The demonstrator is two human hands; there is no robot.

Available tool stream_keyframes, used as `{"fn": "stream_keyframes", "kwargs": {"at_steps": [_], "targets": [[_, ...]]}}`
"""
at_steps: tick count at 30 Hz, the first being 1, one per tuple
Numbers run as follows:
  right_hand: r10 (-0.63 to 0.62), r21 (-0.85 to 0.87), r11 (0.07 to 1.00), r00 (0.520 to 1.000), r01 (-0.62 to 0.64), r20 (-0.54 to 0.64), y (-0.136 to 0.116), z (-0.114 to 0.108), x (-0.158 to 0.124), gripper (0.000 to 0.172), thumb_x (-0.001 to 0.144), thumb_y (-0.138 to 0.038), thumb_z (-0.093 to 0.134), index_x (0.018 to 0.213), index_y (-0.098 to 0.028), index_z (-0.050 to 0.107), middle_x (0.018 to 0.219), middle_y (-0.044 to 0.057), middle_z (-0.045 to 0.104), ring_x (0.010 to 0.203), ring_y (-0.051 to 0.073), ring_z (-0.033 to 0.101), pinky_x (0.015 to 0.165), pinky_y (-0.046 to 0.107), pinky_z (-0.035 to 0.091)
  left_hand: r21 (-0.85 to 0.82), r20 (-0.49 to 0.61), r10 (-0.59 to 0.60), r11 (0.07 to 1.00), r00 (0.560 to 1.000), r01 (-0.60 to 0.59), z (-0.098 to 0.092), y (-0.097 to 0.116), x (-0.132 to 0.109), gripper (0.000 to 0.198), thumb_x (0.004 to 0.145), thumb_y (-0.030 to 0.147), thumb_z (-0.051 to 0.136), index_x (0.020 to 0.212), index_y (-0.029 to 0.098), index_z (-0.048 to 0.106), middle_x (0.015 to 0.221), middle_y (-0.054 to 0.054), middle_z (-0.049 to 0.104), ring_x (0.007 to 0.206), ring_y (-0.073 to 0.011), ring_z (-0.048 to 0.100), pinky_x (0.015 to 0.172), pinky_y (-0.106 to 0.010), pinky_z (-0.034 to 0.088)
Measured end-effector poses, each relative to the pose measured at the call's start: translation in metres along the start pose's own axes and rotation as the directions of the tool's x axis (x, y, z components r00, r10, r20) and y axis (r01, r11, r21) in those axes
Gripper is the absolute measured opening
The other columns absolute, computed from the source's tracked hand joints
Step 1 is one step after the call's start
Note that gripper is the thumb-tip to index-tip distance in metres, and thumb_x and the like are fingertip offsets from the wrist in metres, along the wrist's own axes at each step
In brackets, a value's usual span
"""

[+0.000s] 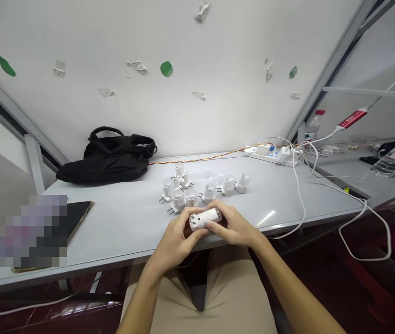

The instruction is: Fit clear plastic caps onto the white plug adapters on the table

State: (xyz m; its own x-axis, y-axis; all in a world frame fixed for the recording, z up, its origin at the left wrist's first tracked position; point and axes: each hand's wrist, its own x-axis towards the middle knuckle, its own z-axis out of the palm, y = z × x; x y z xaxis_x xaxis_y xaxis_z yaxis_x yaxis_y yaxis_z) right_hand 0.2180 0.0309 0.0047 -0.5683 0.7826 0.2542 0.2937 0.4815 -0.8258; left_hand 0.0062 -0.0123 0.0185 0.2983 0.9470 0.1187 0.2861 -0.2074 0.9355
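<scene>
Viewed from the head camera, a small, white, glossy plastic plug unit (204, 218) is held crosswise just above the near edge of the smooth, pale grey table (120, 227). It is gripped at both ends. The left hand (176, 242) is curled closed around its left end, with the thumb on top. The right hand (235, 227) is closed over its rounded right end, with the fingers pressed against the casing. Neither hand is spread.

Just behind the hands, a loose cluster of similar white plugs (197, 191), with rounded translucent caps and metal prongs, is scattered on the tabletop. Further back, a soft black fabric bag (108, 160) is slumped against the wall. A white power strip (270, 153) with trailing white cables (300, 195) is seen at the right, and a flat dark tablet (77, 215) is laid at the left.
</scene>
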Motion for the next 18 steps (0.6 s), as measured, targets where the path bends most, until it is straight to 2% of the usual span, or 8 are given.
{"fn": "stream_keyframes", "kwargs": {"at_steps": [5,11,15,18], "targets": [[0.006,0.006,1.000,0.999,-0.006,-0.034,0.0018,0.0010,0.0010,0.033,0.094,-0.052,0.064,0.109,-0.022,0.060,0.085,0.002,0.062,0.074,0.017,0.055,0.062,0.028,0.043,-0.015,-0.011,-0.027,1.000,1.000,0.027,0.0008,-0.0026,-0.0013,0.033,0.094,0.040,0.065,0.123,0.025,0.059,0.097,-0.003,0.070,0.079,-0.0187,0.067,0.070,-0.030,0.055],[-0.027,0.016,0.999,0.997,0.028,-0.066,0.0040,0.0023,0.0001,0.031,0.092,-0.049,0.069,0.107,-0.023,0.062,0.081,0.000,0.063,0.069,0.016,0.054,0.062,0.029,0.045,-0.053,-0.014,-0.004,0.999,1.000,0.003,0.0007,-0.0003,-0.0022,0.032,0.091,0.039,0.069,0.119,0.025,0.063,0.097,-0.002,0.072,0.080,-0.0185,0.068,0.071,-0.029,0.057],[-0.084,0.042,0.995,0.995,0.086,-0.058,0.0033,0.0036,0.0019,0.034,0.089,-0.046,0.072,0.112,-0.022,0.065,0.093,0.003,0.069,0.079,0.018,0.062,0.071,0.030,0.049,-0.145,0.013,0.007,0.989,1.000,-0.006,0.0019,-0.0011,-0.0021,0.039,0.087,0.039,0.074,0.120,0.023,0.060,0.114,-0.006,0.070,0.100,-0.0234,0.072,0.086,-0.036,0.062],[-0.087,0.015,0.996,0.995,0.088,-0.053,-0.0030,-0.0026,0.0009,0.033,0.087,-0.047,0.075,0.107,-0.021,0.068,0.091,0.003,0.070,0.078,0.018,0.064,0.071,0.030,0.050,-0.199,0.020,-0.031,0.979,0.999,0.034,0.0027,-0.0028,-0.0033,0.059,0.080,0.034,0.082,0.129,0.024,0.052,0.129,-0.010,0.064,0.107,-0.0260,0.072,0.091,-0.041,0.063]]}}
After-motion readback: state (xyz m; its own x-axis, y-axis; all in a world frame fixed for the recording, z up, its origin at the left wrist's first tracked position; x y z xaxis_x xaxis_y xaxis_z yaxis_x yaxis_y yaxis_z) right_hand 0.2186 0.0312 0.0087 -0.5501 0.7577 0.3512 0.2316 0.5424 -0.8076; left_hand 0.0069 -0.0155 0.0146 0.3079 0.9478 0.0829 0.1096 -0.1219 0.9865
